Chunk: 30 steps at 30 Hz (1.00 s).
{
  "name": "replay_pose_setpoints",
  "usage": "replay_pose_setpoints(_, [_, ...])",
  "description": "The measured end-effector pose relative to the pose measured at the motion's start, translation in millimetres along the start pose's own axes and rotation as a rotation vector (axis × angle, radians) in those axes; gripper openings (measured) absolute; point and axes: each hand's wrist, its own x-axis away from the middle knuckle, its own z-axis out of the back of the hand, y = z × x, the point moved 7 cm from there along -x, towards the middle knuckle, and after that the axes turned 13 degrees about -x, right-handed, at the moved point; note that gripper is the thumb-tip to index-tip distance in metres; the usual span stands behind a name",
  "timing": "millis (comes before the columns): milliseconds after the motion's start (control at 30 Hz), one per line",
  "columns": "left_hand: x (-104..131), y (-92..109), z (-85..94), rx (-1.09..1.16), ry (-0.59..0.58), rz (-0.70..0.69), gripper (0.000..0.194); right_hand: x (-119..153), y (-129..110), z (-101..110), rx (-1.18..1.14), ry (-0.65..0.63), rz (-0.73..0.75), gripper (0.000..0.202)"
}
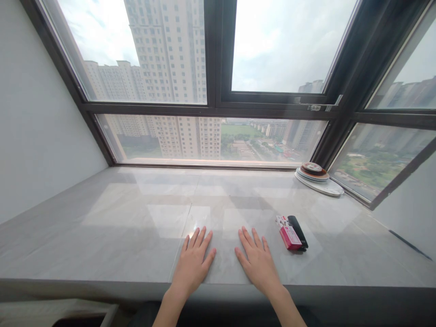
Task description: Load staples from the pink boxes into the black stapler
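My left hand [194, 261] lies flat on the pale marble windowsill [112, 240], fingers spread and nothing under them that I can see. To its right, my right hand [256, 259] rests palm down in the same way, with a gap of bare stone between the two thumbs. Just beyond the right hand's fingers, on the right, is a small pink and white box [289, 236]. A black stapler [298, 232] lies against the box's right side. Neither hand touches them.
A stack of plates [312, 171] sits in the far right corner of the sill, by the dark window frame [214, 110]. A thin dark strip [410, 244] lies along the right wall. The sill's front edge runs below my wrists.
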Motion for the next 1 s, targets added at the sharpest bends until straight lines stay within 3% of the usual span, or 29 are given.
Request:
replay_pose_setpoints(667, [0.8,0.1,0.3,0.008,-0.023,0.001,0.055,0.9,0.5,0.0,-0.005,0.006,0.002,0.062])
replay_pose_setpoints(1000, [0.9,-0.3,-1.9,0.007,-0.010,0.002,0.054,1.8,0.0,5.2,-0.125,0.091,0.052,0.058])
